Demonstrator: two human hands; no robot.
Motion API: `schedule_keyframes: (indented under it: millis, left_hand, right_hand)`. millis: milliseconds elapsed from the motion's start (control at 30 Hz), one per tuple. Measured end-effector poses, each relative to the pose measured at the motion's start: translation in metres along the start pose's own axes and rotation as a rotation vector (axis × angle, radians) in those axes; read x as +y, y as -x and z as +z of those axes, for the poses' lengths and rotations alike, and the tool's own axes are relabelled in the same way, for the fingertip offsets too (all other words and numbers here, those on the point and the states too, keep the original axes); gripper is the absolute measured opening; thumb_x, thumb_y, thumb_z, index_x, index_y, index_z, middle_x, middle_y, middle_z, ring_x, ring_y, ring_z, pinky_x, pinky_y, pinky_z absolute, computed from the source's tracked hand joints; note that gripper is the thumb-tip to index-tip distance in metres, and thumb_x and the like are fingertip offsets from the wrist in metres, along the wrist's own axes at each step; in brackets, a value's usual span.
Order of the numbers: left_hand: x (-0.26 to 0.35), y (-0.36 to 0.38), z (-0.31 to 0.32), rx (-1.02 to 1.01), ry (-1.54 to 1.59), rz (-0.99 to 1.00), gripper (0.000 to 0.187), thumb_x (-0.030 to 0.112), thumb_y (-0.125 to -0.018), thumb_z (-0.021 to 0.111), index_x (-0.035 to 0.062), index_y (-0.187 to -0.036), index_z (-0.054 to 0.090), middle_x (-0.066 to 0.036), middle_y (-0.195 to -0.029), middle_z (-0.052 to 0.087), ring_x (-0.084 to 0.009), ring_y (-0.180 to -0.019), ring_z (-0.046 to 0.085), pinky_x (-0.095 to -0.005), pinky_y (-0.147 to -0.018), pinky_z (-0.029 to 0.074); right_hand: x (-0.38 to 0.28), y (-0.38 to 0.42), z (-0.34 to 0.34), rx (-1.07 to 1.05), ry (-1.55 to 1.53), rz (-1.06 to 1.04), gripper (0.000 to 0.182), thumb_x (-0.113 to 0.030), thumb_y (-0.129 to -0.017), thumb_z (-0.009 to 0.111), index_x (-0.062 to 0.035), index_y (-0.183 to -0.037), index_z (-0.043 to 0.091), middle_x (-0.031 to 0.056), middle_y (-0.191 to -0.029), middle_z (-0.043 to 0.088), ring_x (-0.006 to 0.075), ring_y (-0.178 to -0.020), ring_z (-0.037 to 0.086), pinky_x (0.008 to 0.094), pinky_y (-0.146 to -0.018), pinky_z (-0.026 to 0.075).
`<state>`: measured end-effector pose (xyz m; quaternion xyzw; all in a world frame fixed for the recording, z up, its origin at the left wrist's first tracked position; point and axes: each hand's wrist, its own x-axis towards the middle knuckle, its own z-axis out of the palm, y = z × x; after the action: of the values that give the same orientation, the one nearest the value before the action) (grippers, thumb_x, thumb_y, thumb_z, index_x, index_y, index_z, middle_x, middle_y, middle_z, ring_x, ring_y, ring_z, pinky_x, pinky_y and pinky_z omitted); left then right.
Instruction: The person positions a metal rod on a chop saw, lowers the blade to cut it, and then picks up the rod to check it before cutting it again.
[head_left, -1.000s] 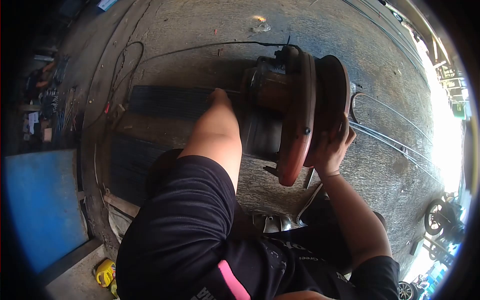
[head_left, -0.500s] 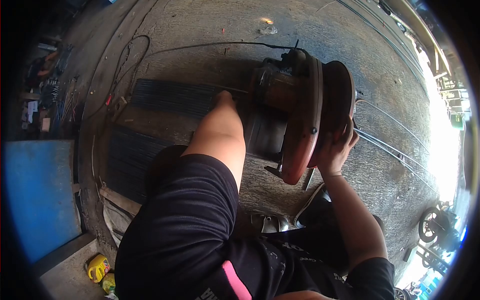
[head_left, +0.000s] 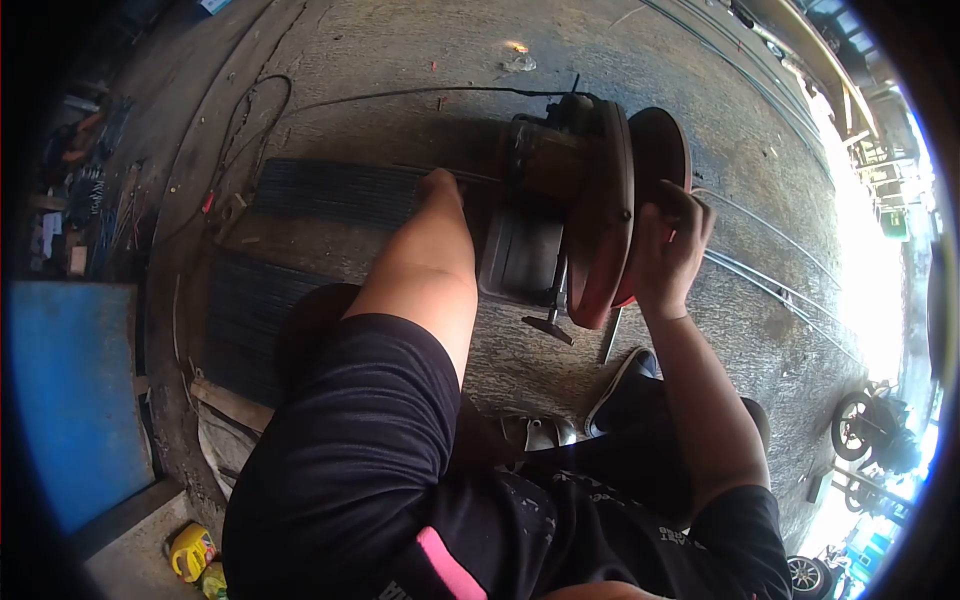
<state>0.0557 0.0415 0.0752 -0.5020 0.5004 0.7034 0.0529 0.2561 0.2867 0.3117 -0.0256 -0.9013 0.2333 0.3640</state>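
Note:
A cut-off saw (head_left: 600,230) stands on the floor in front of me, with a brown-red guard and a large dark disc (head_left: 660,145) on its right side. My right hand (head_left: 675,255) is at the near right edge of the disc and guard. Its fingers are bent around a part of the saw that they largely cover. My left hand (head_left: 440,185) is left of the saw's base, over a bundle of dark metal rods (head_left: 340,188). A thin rod (head_left: 480,178) runs from beside it toward the saw. The left fingers are mostly hidden. A T-shaped handle (head_left: 548,325) projects from the saw's base.
A second dark rod bundle (head_left: 255,320) lies nearer on the left. A black cable (head_left: 400,94) crosses the floor behind. Long bars (head_left: 770,280) lie to the right. A blue panel (head_left: 75,390) and yellow package (head_left: 190,552) are at left; a motorcycle (head_left: 870,430) stands right.
The saw's guard and disc have swung upward in view, together with my right hand. More of the base and T-handle shows. My left hand stays beside the rods; the view has shifted slightly.

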Motion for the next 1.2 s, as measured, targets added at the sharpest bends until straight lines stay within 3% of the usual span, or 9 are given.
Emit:
schedule_keyframes:
  millis: [100,233,533,767,933,1033,1100,1133,1200]
  left_hand:
    - [0.005,0.018,-0.003,0.015,-0.078,0.111,0.034,0.01,-0.089,0.049,-0.0099,-0.116,0.056,-0.025,-0.111,0.064,-0.0339,-0.1,0.066,-0.039,-0.073,0.057]
    - [0.025,0.013,-0.008,0.369,-0.146,0.39,0.033,0.01,-0.091,0.048,-0.01,-0.115,0.057,-0.026,-0.111,0.064,-0.04,-0.101,0.064,-0.0435,-0.083,0.054]
    - [0.081,-0.035,-0.116,0.56,0.063,0.279,0.031,0.013,-0.092,0.047,-0.0105,-0.108,0.06,-0.032,-0.106,0.063,-0.0426,-0.103,0.062,-0.047,-0.09,0.051]
    - [0.082,-0.095,-0.189,0.514,-0.064,0.071,0.03,0.014,-0.086,0.045,-0.0056,-0.098,0.064,-0.019,-0.092,0.067,-0.0292,-0.08,0.066,-0.0378,-0.078,0.052]
    - [0.077,-0.114,-0.228,0.497,-0.079,-0.031,0.027,0.012,-0.087,0.043,-0.0041,-0.093,0.065,-0.019,-0.09,0.066,-0.0274,-0.079,0.066,-0.0371,-0.079,0.051]
    - [0.067,-0.172,-0.219,0.495,-0.036,-0.064,0.027,0.011,-0.087,0.044,-0.0027,-0.099,0.065,-0.021,-0.096,0.066,-0.0284,-0.089,0.066,-0.0375,-0.085,0.051]
    - [0.02,-0.259,-0.295,0.272,-1.282,0.102,0.033,0.016,-0.086,0.048,0.0013,-0.113,0.062,-0.024,-0.119,0.058,-0.0322,-0.108,0.06,-0.0408,-0.095,0.048]
    - [0.025,-0.214,-0.223,0.274,-1.288,0.087,0.033,0.016,-0.086,0.048,0.0013,-0.113,0.062,-0.024,-0.119,0.058,-0.0322,-0.108,0.06,-0.0408,-0.095,0.048]
    - [0.041,-0.091,-0.202,0.73,-0.781,0.067,0.042,0.028,-0.087,0.055,0.0066,-0.123,0.06,-0.025,-0.145,0.031,-0.0398,-0.13,0.04,-0.0455,-0.105,0.04]
  right_hand:
    - [-0.044,-0.002,0.008,-0.129,-0.448,-0.069,0.017,0.0,-0.08,0.064,-0.0023,-0.097,0.062,0.0115,-0.087,0.061,0.0281,-0.078,0.061,0.0347,-0.071,0.049]
    - [-0.086,0.028,0.029,-0.472,-0.652,-0.024,0.017,0.001,-0.081,0.062,-0.0017,-0.098,0.062,0.0147,-0.086,0.061,0.028,-0.073,0.063,0.0354,-0.064,0.05]
    - [-0.095,0.084,0.147,-0.805,-0.154,0.009,0.04,-0.018,-0.083,0.062,-0.0041,-0.12,0.055,0.0217,-0.11,0.056,0.0388,-0.109,0.054,0.0445,-0.091,0.046]
    - [-0.111,0.127,0.246,-0.971,0.188,-0.017,0.038,-0.017,-0.086,0.054,-0.0094,-0.123,0.055,0.0191,-0.116,0.057,0.0335,-0.115,0.052,0.0534,-0.097,0.038]
    - [-0.104,0.149,0.282,-1.05,0.134,-0.215,0.021,-0.017,-0.084,0.052,-0.0099,-0.097,0.067,0.0095,-0.105,0.064,0.0266,-0.106,0.056,0.0491,-0.095,0.039]
    - [-0.1,0.166,0.305,-0.956,0.119,-0.311,0.016,-0.018,-0.084,0.054,-0.011,-0.089,0.068,0.0071,-0.101,0.065,0.0257,-0.103,0.057,0.0466,-0.092,0.04]
    - [-0.098,0.171,0.312,-0.985,0.153,-0.325,0.016,-0.018,-0.084,0.054,-0.0114,-0.091,0.067,0.0067,-0.101,0.065,0.0255,-0.103,0.057,0.0457,-0.091,0.041]
    - [-0.097,0.175,0.313,-1.007,0.189,-0.34,0.016,-0.018,-0.084,0.055,-0.0117,-0.093,0.067,0.0064,-0.101,0.064,0.0252,-0.102,0.057,0.0448,-0.09,0.041]
    - [-0.085,0.195,0.324,-1.027,0.185,-0.369,0.017,-0.017,-0.084,0.055,-0.0119,-0.095,0.066,0.006,-0.1,0.064,0.0251,-0.102,0.057,0.0441,-0.09,0.041]
